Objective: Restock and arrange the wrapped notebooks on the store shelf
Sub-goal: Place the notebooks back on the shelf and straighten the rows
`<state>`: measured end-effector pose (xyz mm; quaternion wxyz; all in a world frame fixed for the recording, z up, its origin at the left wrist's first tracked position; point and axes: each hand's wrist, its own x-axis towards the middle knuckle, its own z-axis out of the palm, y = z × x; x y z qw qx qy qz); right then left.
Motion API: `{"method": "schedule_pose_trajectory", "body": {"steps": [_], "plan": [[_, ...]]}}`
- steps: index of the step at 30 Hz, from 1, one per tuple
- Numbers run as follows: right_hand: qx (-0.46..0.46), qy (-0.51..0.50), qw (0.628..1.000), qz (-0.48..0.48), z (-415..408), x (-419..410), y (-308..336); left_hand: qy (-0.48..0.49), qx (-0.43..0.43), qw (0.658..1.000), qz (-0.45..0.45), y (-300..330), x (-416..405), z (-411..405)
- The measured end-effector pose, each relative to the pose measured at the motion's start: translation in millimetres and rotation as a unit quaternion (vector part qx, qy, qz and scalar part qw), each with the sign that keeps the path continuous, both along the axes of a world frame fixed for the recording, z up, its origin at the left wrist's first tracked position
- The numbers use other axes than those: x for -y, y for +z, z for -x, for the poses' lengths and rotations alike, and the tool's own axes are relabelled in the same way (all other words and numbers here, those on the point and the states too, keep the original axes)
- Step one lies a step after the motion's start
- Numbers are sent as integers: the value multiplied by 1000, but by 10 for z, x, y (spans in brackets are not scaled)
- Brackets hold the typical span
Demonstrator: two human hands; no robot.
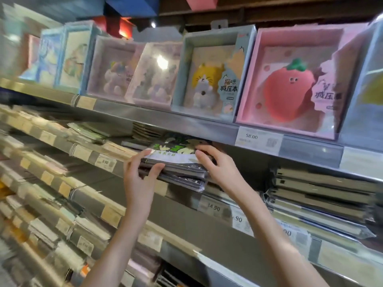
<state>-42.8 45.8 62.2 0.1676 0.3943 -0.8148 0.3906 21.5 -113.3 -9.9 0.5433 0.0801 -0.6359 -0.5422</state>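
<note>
Plastic-wrapped notebooks [176, 168], a short stack with grey edges and a dark green-and-white cover on top, sit at the front lip of the second shelf [186, 195], partly under the shelf above. Left hand [141, 175] grips the stack's left end: thumb curled against the front edge, fingers over the top corner. Right hand [217, 162] rests on the right side of the top cover, fingers bent and spread, tips pressing down on the wrap; thumb against the front edge. Stack sits slightly skewed to the shelf lip, lower books poking out at right. Stacked thicker books [323, 195] lie to the right, just beside. Price tag [259, 138] reading 58.00 is on the upper rail, directly above. Boxed sets stand on the top shelf: cat box [211, 73], pink strawberry box [294, 79]. Left side of view is motion-blurred.
</note>
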Motion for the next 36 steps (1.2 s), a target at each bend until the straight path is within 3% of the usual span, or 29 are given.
{"method": "schedule_pose_trajectory", "body": {"steps": [5, 8, 12, 15, 17, 21, 24, 28, 32, 36], "plan": [[-39, 4, 997, -66, -103, -190, -115, 29, 4, 999, 24, 118, -91, 79], [-132, -63, 981, -125, -122, -166, -197, 28, 8, 999, 31, 193, -98, 161], [-188, -186, 960, -87, -28, -42, -248, 41, 36, 995, 84, 305, -33, 335], [-152, -222, 961, -68, 79, 49, -298, 117, 137, 967, 179, 340, 99, 543], [-114, -219, 967, -66, 150, 101, -276, 98, 154, 962, 201, 351, 170, 639], [-98, -223, 962, -119, 308, 180, -157, 50, 77, 977, 191, 245, 371, 811], [-34, -184, 980, -73, 435, 238, -135, 57, 15, 981, 186, 202, 447, 947], [44, -167, 981, -86, 521, 269, -87, 18, -40, 989, 141, 195, 490, 1001], [82, -160, 980, -80, 541, 297, -60, 43, 64, 987, 144, 72, 653, 972], [108, -179, 975, -76, 594, 356, -23, 95, 203, 955, 192, 141, 676, 979]]}}
